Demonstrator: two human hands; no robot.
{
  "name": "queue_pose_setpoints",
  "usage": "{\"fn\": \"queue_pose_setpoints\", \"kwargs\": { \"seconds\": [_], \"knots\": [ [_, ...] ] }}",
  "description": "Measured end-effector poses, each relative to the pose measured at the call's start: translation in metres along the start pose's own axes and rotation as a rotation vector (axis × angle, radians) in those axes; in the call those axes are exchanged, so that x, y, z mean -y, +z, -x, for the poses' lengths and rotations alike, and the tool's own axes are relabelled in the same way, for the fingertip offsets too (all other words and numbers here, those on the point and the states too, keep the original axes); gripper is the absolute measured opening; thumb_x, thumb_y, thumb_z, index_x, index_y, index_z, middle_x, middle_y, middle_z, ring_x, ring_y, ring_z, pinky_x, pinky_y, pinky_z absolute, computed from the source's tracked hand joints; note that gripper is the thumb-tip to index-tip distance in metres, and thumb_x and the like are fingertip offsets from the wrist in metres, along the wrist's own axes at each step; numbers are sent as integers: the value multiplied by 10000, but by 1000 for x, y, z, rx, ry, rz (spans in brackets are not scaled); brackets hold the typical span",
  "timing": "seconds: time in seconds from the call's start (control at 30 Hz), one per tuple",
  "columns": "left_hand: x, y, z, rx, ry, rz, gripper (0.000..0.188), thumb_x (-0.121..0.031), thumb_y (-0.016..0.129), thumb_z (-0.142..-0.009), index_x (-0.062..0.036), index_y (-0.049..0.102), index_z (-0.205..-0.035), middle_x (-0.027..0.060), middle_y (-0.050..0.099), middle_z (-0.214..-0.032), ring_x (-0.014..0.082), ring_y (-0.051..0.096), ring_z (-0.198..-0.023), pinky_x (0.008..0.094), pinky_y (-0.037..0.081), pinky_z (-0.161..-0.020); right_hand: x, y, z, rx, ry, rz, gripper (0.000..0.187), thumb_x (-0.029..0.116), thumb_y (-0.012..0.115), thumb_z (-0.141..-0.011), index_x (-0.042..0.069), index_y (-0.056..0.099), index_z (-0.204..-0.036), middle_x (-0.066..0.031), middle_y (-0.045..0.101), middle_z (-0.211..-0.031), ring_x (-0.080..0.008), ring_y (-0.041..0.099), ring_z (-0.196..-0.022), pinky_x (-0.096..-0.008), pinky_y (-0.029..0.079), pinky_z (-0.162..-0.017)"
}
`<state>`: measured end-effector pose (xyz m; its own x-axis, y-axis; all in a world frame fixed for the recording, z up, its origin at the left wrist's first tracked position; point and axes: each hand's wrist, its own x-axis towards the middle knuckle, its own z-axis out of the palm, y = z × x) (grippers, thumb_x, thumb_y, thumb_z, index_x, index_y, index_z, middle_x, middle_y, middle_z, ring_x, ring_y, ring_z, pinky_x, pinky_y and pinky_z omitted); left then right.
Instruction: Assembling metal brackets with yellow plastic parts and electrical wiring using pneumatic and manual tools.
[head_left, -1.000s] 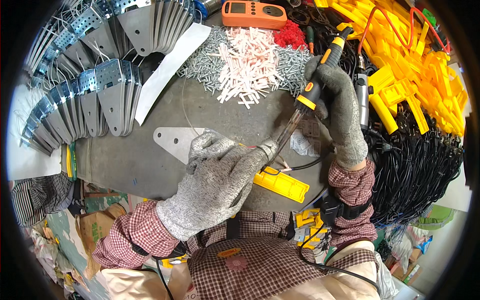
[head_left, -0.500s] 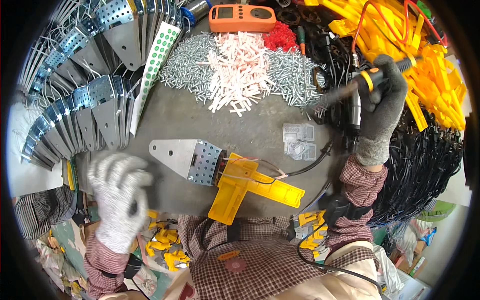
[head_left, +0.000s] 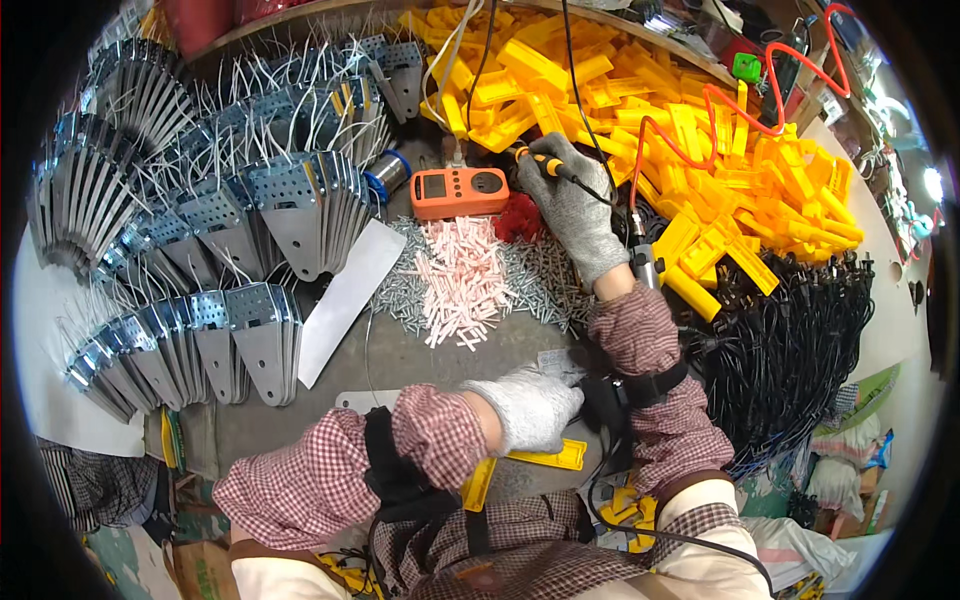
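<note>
right hand (head_left: 578, 212) holding black-and-yellow tool (head_left: 553, 167) | left hand (head_left: 527, 408) over yellow housing (head_left: 553, 456), grip hidden, cannot tell

This is looking like an assembly workshop: metal brackets (head_left: 300, 232) are filling the upper left, yellow plastic parts (head_left: 780, 190) the upper right, and screws (head_left: 400, 290) are lying on the central workbench (head_left: 415, 365).

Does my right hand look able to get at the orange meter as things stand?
Probably yes: the right hand is just right of the orange meter, and I see nothing blocking the way, though it holds a black-and-yellow tool, which might make grasping awkward.
</note>
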<state>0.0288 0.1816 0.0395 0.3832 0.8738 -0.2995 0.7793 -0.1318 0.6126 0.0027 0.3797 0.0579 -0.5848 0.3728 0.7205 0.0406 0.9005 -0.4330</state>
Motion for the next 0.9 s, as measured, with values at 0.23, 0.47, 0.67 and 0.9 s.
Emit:
{"fn": "queue_pose_setpoints", "kwargs": {
  "seconds": [0.23,0.47,0.67,0.9],
  "knots": [
    [14,15,18,-128,-20,106,465,-256,674,-865,8,565,-1231,252,690,-1034,430,675,-992,495,543,-874,-3,-1,21,95,139,-151,219,154,707,-895,43,645,-1072,-195,706,-875,-358,719,-819,-396,555,-698],
    [1,0,25,-586,63,438,187,-89,688,-887,-23,654,-1059,129,680,-900,225,687,-836,351,549,-751,5,4,-11,424,25,557,357,100,540,-909,32,545,-1260,-271,631,-1087,-425,699,-941,-494,580,-786],
    [-18,0,41,-548,11,134,373,-212,766,-844,-49,647,-1158,110,655,-1010,246,645,-1025,376,479,-980,77,-106,62,660,91,220,416,31,518,-938,49,533,-1354,-247,690,-1074,-415,680,-1016,-463,559,-847],
    [-7,20,38,-494,14,-77,212,-198,694,-881,-109,642,-1066,70,674,-1024,248,640,-1022,430,436,-1018,69,-119,90,763,63,48,299,149,531,-983,45,577,-1259,-241,652,-745,-407,677,-704,-458,549,-622]
  ]
}}
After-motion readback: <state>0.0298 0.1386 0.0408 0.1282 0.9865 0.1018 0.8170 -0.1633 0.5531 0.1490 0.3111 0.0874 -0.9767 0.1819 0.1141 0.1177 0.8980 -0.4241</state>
